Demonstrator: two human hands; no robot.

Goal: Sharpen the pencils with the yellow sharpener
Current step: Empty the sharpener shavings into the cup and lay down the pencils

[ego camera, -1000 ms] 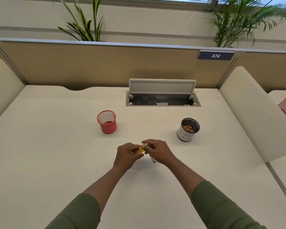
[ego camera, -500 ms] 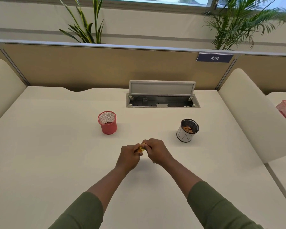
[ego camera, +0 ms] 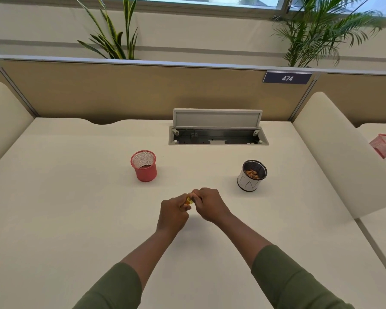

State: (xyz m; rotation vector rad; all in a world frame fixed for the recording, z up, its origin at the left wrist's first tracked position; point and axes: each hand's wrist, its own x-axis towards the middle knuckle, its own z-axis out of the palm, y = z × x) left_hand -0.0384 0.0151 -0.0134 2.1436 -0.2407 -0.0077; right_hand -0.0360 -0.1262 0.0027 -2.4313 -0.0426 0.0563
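Yellow sharpener held just above the table, pinched in the curled fingers of the left hand; right hand touches it from the right, fingers curled tight toward the sharpener. The pencil itself is hidden inside the right fist, so its long axis cannot be read; judged, it runs from the right hand leftward into the sharpener. Next twist likely falls to the right hand, the left bracing.

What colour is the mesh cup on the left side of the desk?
The mesh cup is red, with a paler mesh inside; the head view shows it plainly.
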